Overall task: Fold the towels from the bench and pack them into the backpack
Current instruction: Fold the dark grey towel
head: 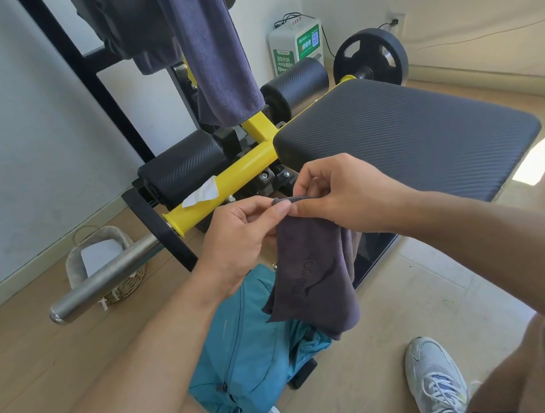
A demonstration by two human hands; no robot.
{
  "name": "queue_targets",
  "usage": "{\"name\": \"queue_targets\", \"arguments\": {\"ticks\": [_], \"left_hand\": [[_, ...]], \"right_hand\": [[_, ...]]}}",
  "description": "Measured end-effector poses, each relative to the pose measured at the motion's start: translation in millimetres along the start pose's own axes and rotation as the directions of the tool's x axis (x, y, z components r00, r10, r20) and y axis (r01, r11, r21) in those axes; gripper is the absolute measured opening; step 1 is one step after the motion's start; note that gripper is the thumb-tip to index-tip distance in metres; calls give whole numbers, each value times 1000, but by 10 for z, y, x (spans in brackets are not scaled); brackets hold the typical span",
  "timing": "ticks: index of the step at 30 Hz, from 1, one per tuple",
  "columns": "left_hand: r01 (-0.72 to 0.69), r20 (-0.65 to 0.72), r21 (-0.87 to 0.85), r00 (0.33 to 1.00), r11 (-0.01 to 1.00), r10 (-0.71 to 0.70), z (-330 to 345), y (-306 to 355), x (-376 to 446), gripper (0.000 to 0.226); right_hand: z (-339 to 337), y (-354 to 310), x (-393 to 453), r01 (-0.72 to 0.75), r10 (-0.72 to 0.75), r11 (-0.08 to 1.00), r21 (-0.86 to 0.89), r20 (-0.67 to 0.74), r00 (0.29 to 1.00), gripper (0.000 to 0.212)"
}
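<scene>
We have one view only, worn on the head, wide-angle, looking forward and steeply down; the left hand and right hand sit close at frame centre; the bench pad lies near at 1 o'clock; the backpack on the floor at 6 o'clock; edges bow from lens distortion.

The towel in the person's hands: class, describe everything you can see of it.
The towel is dark grey, soft-looking cloth, folded into a narrow hanging strip with a faint dark logo printed on it. Both hands, left hand and right hand, pinch its top edge. It hangs above the teal backpack, in front of the bench pad.
</scene>
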State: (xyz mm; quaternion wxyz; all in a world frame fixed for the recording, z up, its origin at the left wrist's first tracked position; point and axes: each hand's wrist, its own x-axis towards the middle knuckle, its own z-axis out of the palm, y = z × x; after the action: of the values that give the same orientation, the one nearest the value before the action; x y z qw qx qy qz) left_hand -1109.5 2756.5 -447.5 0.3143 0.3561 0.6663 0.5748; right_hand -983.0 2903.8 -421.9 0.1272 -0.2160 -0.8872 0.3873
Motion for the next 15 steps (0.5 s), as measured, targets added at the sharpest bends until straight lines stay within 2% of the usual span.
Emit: {"name": "queue_targets", "arguments": {"ticks": [7,10,15], "left_hand": [[-34,-11,183,999,983,37,-39,-59,59,23],[-24,-145,224,988,974,57,-47,-76,92,22],[50,-381,285,922,957,66,-195,-185,187,25]], "right_hand": [[18,15,17,-14,20,997,-71,88,996,28],[24,26,11,12,14,989,-150,169,985,33],[53,20,-26,44,38,969,-244,322,946,41]]}}
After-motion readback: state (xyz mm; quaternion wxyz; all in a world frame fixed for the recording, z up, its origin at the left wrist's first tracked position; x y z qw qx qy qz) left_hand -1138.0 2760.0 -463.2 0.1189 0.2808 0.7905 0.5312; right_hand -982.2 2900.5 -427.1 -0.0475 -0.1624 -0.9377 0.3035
